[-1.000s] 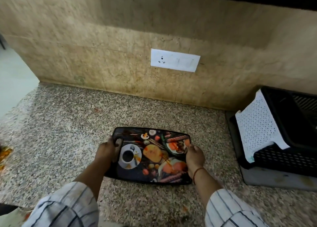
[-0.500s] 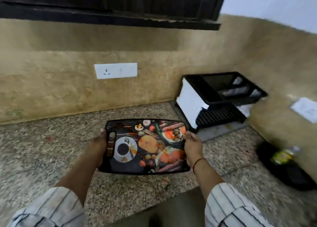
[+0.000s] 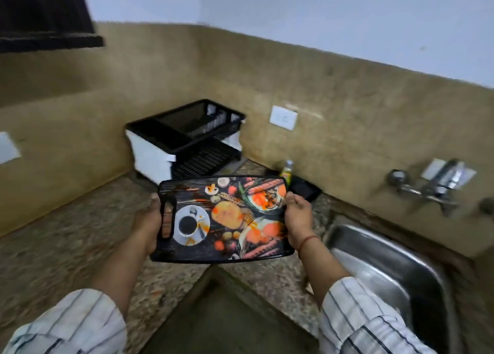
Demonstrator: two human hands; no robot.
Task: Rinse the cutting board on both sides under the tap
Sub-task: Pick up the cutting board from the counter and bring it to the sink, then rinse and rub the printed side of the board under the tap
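A dark cutting board printed with food pictures and smeared with orange stains is held flat in the air above the corner of the granite counter. My left hand grips its left end by the handle slot. My right hand grips its right edge. The wall tap sits to the right, above the steel sink. No water is visibly running. The board is left of the sink, apart from it.
A black and white dish rack stands in the counter corner behind the board. A small bottle and a black tray sit by the wall left of the sink. The counter wraps around an inner corner.
The board has been lifted off the counter and carried to the right. My view has swung right, bringing the sink and tap into sight.
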